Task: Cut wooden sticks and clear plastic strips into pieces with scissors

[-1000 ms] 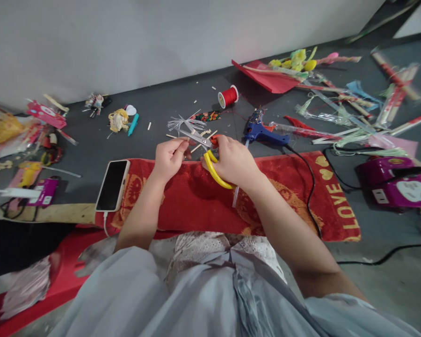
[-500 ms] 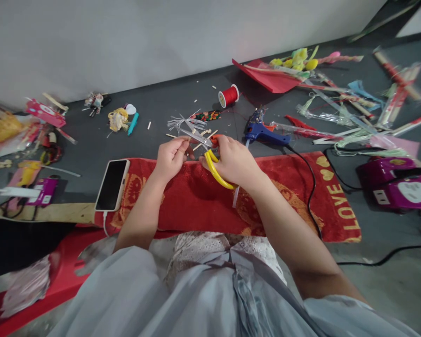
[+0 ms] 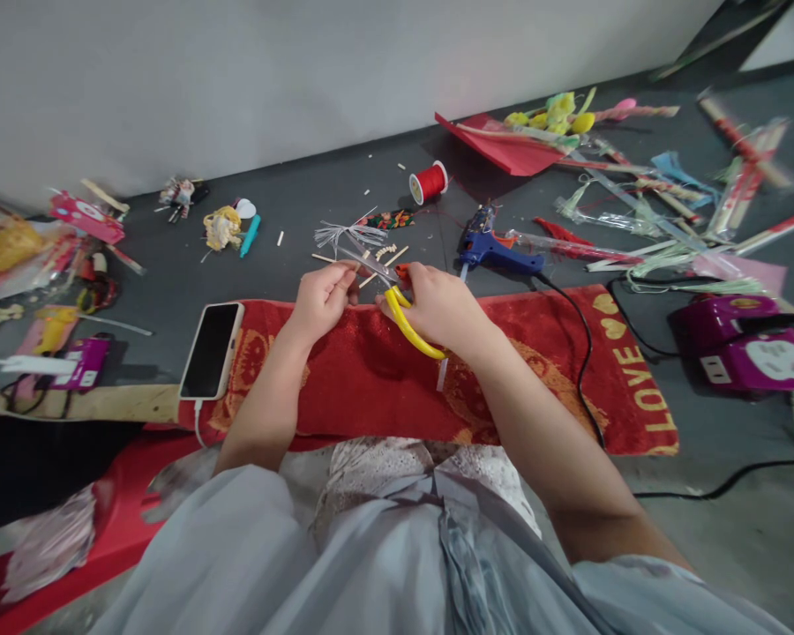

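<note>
My right hand [image 3: 440, 309] grips yellow-handled scissors [image 3: 397, 300], whose metal blades point left and away from me toward my left hand. My left hand [image 3: 323, 298] is closed in a pinch at the blade tips, on something too small to make out. Both hands hover over the far edge of a red towel [image 3: 370, 379] with gold print and the word LOVE. A bundle of thin silvery strips [image 3: 341, 235] lies just beyond the scissors on the dark floor.
A smartphone [image 3: 212, 349] lies on the towel's left end. A blue glue gun [image 3: 496, 253] with a black cord, a red thread spool [image 3: 429, 182], a purple power strip [image 3: 747, 351] and scattered craft sticks, ribbons and paper surround the towel. A pale wall stands behind.
Both hands have shifted slightly nearer to me and the scissor blades have drawn closer together. The view dipped a little.
</note>
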Demonstrator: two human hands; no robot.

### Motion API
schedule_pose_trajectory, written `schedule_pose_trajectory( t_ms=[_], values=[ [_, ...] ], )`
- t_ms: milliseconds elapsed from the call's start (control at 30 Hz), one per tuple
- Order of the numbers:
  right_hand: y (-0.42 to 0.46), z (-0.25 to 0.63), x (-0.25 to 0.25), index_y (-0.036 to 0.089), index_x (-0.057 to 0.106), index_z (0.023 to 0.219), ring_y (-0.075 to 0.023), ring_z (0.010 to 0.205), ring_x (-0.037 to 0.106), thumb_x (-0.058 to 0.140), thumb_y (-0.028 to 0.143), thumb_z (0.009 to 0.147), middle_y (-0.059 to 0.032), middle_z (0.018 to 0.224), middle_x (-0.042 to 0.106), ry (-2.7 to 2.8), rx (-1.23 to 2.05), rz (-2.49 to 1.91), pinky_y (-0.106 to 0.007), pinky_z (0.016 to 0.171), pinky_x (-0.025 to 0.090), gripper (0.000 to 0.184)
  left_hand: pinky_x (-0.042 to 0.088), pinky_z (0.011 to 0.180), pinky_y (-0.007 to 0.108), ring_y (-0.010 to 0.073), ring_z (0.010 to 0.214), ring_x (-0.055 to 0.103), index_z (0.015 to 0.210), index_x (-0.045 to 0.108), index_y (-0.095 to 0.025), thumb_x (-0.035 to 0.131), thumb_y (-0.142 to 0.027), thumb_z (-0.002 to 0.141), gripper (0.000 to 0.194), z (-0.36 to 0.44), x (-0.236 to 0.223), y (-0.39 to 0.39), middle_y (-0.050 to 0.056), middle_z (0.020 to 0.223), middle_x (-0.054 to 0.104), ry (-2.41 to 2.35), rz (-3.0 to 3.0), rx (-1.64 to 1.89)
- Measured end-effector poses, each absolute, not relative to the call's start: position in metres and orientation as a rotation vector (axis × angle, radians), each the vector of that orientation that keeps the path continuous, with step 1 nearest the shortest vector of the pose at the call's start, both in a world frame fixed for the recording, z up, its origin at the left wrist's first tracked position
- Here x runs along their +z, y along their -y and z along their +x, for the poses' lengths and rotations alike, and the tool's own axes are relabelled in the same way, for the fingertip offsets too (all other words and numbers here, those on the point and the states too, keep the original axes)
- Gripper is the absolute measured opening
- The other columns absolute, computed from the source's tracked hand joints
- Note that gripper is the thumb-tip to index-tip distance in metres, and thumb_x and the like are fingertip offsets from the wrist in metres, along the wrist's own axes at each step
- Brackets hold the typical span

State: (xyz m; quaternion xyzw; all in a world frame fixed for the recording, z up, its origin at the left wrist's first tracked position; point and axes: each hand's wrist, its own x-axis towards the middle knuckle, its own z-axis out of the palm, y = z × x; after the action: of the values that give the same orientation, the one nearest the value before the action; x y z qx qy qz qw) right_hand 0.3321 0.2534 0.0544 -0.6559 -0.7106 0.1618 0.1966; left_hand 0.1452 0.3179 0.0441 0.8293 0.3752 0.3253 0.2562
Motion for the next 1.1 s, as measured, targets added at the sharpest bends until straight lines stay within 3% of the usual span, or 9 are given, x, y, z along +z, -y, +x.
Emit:
schedule_pose_trajectory(
  t_ms=[200, 567, 933, 1100],
  values=[
    [-0.254, 0.330, 0.059, 0.010, 0.062, 0.099, -0.0279, 0.084, 0.065, 0.043, 0.046, 0.089, -0.0163, 0.093, 0.070, 2.010, 0.478, -1.944, -0.033, 0.067, 0.040, 0.042, 0.042, 0.053, 0.021, 0.0082, 0.048, 0.049, 0.078, 0.062, -0.017, 0.036, -0.055, 0.095, 0.050, 0.143, 0.043, -0.320, -0.002, 0.052, 0.055, -1.013, 2.262, 0.846],
    [-0.252, 0.326, 0.061, 0.009, 0.065, 0.098, -0.0287, 0.082, 0.067, 0.042, 0.042, 0.087, -0.0187, 0.093, 0.071, 1.999, 0.418, -2.008, -0.035, 0.067, 0.043, 0.043, 0.039, 0.053, 0.022, 0.0084, 0.047, 0.048, 0.081, 0.062, -0.017, 0.035, -0.055, 0.095, 0.049, 0.144, 0.043, -0.320, -0.003, 0.051, 0.052, -1.015, 2.242, 0.855],
    [-0.257, 0.326, 0.052, 0.009, 0.062, 0.100, -0.0286, 0.082, 0.066, 0.045, 0.043, 0.087, -0.0179, 0.094, 0.070, 1.915, 0.395, -1.950, -0.037, 0.072, 0.045, 0.041, 0.046, 0.065, 0.023, 0.0123, 0.065, 0.059, 0.089, 0.066, -0.018, 0.040, -0.046, 0.096, 0.039, 0.153, 0.036, -0.318, 0.002, 0.069, 0.066, -1.227, 2.440, 1.027],
    [-0.257, 0.325, 0.050, 0.009, 0.060, 0.102, -0.0284, 0.084, 0.065, 0.046, 0.044, 0.086, -0.0173, 0.094, 0.069, 1.897, 0.379, -1.923, -0.037, 0.074, 0.045, 0.041, 0.046, 0.065, 0.024, 0.0126, 0.063, 0.058, 0.085, 0.066, -0.018, 0.038, -0.039, 0.097, 0.037, 0.152, 0.039, -0.317, 0.002, 0.065, 0.064, -1.233, 2.518, 1.018]
  ],
)
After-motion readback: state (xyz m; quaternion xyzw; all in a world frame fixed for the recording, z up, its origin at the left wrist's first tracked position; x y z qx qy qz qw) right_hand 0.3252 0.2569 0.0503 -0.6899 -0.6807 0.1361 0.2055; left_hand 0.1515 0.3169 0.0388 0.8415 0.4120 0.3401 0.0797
